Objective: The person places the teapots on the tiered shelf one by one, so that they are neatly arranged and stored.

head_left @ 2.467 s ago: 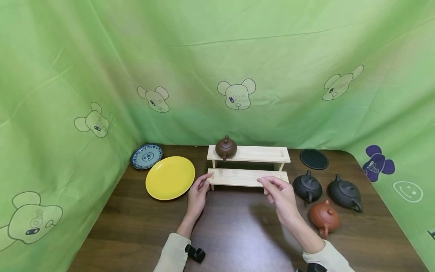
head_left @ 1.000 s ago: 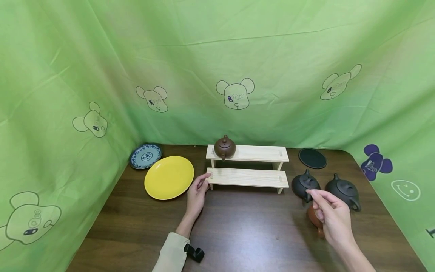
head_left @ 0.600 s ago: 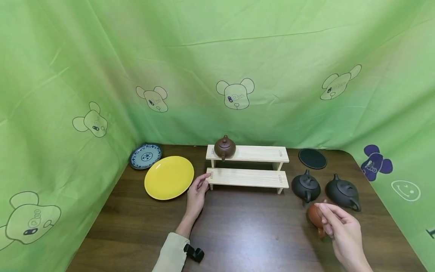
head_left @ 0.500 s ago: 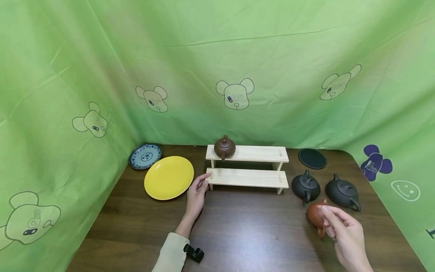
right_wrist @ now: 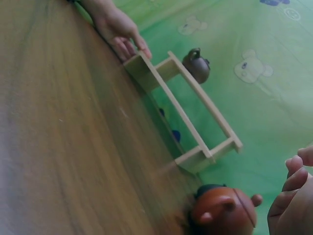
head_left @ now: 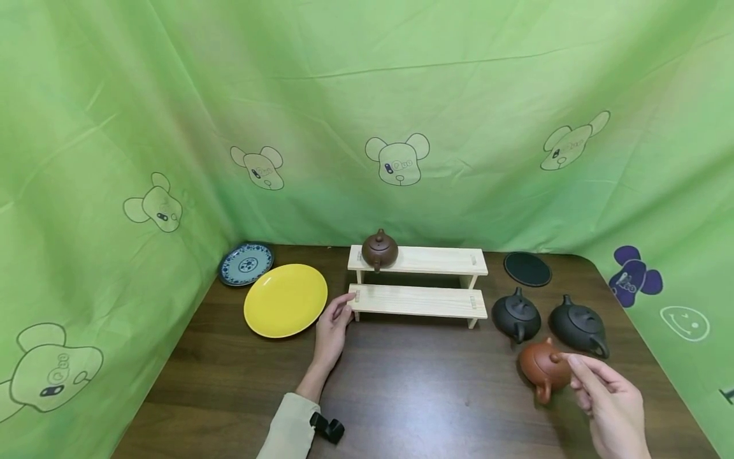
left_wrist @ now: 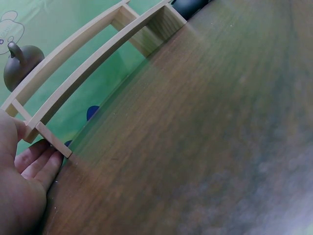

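Note:
A two-tier wooden display stand (head_left: 418, 301) stands mid-table, with a dark brown teapot (head_left: 380, 250) on its upper shelf at the left. My left hand (head_left: 331, 331) grips the left end of the lower shelf; in the left wrist view its fingers (left_wrist: 41, 164) lie against the stand's leg. My right hand (head_left: 616, 405) is at the right, fingers loosely curled and holding nothing. Its fingertips are just beside the lid knob of a reddish-brown teapot (head_left: 539, 366); a gap separates them in the right wrist view. Two black teapots, one rounder (head_left: 516, 315) and one wider (head_left: 579, 326), stand behind it.
To the left lie a yellow plate (head_left: 285, 301) and a blue patterned plate (head_left: 246, 264). A black round coaster (head_left: 527, 269) lies at the back right. A green printed curtain (head_left: 401, 95) borders the brown table (head_left: 413, 395) at the back and sides.
My right hand has left the lower shelf's right side and moved right and toward me, passing over the reddish-brown teapot to its right side. The left hand keeps its place at the stand.

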`<state>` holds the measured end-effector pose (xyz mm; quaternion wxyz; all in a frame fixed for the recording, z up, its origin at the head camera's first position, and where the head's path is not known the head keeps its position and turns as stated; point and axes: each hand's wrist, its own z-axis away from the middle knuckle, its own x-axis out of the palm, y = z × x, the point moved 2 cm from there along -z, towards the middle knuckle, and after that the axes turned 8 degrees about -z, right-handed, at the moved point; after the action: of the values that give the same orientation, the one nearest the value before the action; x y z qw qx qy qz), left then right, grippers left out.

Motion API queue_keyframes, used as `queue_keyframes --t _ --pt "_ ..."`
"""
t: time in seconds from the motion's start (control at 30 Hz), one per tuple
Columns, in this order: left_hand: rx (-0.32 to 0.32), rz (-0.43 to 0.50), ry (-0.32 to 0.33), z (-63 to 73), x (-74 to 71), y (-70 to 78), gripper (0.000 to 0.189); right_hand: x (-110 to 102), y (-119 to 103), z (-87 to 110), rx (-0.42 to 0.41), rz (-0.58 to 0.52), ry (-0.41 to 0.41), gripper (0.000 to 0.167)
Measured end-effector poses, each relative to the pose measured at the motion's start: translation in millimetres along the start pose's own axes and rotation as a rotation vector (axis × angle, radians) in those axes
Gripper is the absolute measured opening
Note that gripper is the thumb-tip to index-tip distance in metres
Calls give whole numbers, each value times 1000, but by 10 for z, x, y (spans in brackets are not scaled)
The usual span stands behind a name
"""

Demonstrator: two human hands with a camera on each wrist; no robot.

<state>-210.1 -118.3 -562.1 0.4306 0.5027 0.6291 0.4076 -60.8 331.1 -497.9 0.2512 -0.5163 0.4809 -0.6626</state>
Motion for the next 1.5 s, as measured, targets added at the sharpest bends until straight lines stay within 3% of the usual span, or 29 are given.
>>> queue_keyframes --t 0.1,0.37,0.47,0.7,1.07,1.3,1.5 --pt "23 1 7 4 -4 -8 26 -35 -39 -33 -29 -7 0 30" --pt "-139 -6 -6 1 12 69 29 -148 -113 -127 -53 -28 41 30" --pt "-161 -2 -9 -6 13 63 30 -200 -131 -151 -50 -39 65 30" --pt "-144 -16 -14 -6 5 58 29 -294 -179 -209 -60 -56 94 29" --pt "-151 -12 -12 -5 3 53 30 -472 -176 -330 1 -86 161 28" --pt "-99 -33 -2 -2 3 49 29 -640 -143 -420 36 -33 217 23" --pt "-139 -21 -7 1 19 76 30 -794 -90 -486 96 -50 247 25"
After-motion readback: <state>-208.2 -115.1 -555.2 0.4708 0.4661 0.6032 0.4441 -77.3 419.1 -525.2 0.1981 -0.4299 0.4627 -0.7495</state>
